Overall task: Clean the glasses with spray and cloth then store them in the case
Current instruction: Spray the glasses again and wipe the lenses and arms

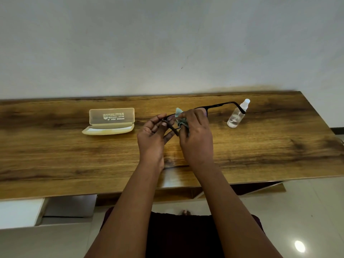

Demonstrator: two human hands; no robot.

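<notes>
On the wooden table (260, 146) the translucent glasses case (109, 121) lies open to your left, and the small clear spray bottle (237, 114) stands to your right, both well apart from your hands. Your right hand (197, 135) is closed around a crumpled pale green cloth (180, 118), pinching it against one lens. Your left hand (152, 136) grips the near corner of the black-framed glasses (221, 104), held just above the table between case and bottle, fingers curled around the frame.

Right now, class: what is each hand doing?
Left hand: closed on the glasses, fingers gripping the frame's left end.
Right hand: closed on the cloth, pressing it against a lens.
</notes>
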